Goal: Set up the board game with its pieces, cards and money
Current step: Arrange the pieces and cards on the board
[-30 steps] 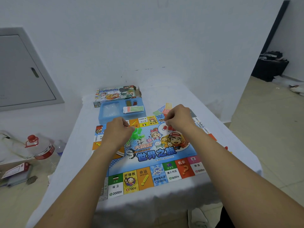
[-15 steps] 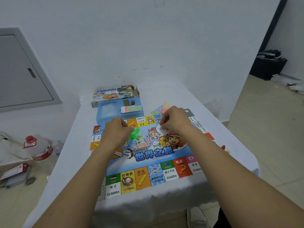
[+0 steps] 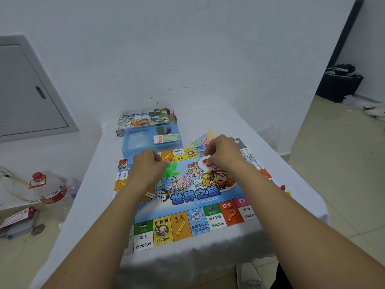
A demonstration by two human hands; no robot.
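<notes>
The colourful game board (image 3: 187,197) lies open on the white-clothed table (image 3: 87,205). My left hand (image 3: 145,170) hovers over the board's left middle, fingers curled, and holds green plastic pieces (image 3: 170,170) at its fingertips. My right hand (image 3: 223,153) is over the board's upper right, fingers curled down onto small red pieces (image 3: 207,161) that lie on the board. Behind the board stands a blue plastic tray (image 3: 133,147) with a stack of cards and money (image 3: 166,139) in it. Several coloured bills (image 3: 205,137) are fanned out by the board's far edge.
The printed game box (image 3: 143,118) sits behind the tray near the wall. Small red and yellow pieces (image 3: 284,188) lie at the table's right edge. On the floor to the left stand a red-capped water jug (image 3: 50,188) and a flat device (image 3: 18,222).
My right hand has moved slightly toward the board's far side and down onto the red pieces. My left hand has stayed in place with the green pieces.
</notes>
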